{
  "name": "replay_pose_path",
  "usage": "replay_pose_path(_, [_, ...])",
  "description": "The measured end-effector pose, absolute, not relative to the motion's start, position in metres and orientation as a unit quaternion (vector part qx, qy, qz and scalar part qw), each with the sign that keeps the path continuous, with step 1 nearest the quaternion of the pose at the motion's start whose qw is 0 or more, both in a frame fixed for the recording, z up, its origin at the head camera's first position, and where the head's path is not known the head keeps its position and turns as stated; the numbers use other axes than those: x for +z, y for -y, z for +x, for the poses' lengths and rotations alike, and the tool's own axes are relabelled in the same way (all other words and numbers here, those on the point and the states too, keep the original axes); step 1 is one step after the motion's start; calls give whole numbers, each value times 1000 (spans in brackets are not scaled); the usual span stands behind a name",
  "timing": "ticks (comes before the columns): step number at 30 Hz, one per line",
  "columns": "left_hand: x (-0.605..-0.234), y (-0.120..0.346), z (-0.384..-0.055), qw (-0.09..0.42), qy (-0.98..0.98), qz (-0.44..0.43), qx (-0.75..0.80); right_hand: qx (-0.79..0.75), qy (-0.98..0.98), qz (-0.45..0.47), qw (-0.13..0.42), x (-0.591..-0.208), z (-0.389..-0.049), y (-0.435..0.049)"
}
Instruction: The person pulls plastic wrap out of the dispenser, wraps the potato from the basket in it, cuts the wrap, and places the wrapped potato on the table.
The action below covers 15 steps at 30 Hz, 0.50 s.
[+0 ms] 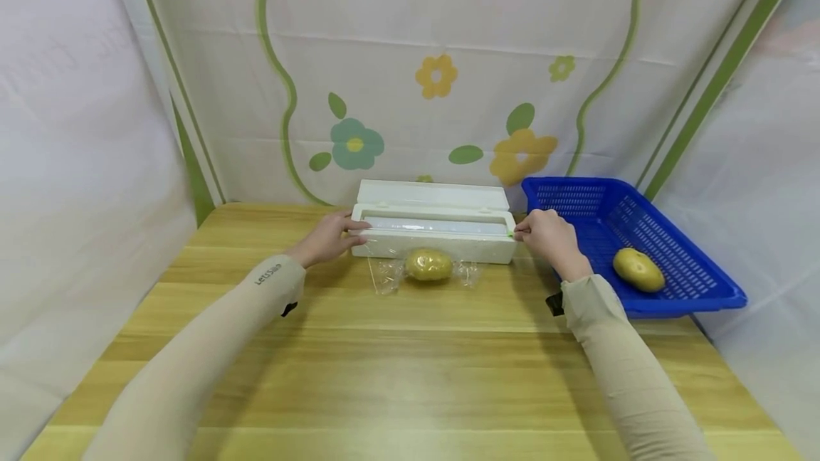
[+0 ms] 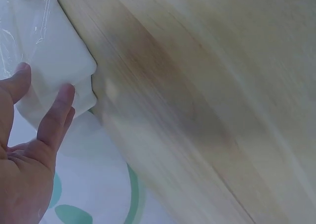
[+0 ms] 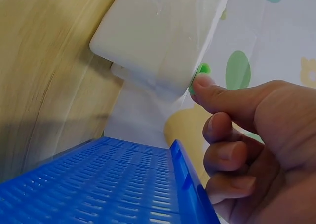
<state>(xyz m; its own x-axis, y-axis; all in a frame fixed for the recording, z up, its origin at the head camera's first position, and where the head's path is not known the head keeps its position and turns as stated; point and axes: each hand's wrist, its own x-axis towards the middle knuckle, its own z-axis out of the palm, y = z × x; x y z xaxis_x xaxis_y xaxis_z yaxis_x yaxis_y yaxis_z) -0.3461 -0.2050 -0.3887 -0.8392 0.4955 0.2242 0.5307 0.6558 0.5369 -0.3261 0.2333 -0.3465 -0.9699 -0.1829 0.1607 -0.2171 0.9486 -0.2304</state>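
A white cling film dispenser (image 1: 435, 246) stands at the far side of the table, its lid (image 1: 432, 194) raised and a roll (image 1: 442, 226) inside. My left hand (image 1: 325, 239) holds the dispenser's left end, thumb at the front and fingers at the upper edge. At the right end, my right hand (image 1: 551, 235) pinches a small green slide cutter (image 3: 205, 68) between thumb and forefinger, the other fingers curled. In front of the dispenser lies a potato (image 1: 429, 265) covered in clear film (image 1: 386, 274) that spreads out on both sides. Some film also hangs over the dispenser's front.
A blue plastic basket (image 1: 692, 233) sits at the right, close beside my right hand, with one bare potato (image 1: 638, 269) in it. Behind the wooden table (image 1: 397, 375) hangs a flower-printed cloth (image 1: 384, 55). More white cloth (image 1: 70, 162) closes off both sides.
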Motion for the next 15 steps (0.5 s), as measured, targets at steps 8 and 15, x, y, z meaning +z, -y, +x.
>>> replay_pose_path(8, [-390, 209, -348, 15, 911, -279, -302, 167, 976, 115, 78, -347, -311, -229])
replay_pose_path(15, [-382, 207, -338, -8, 921, -252, -297, 250, 965, 56, 50, -351, -289, -227])
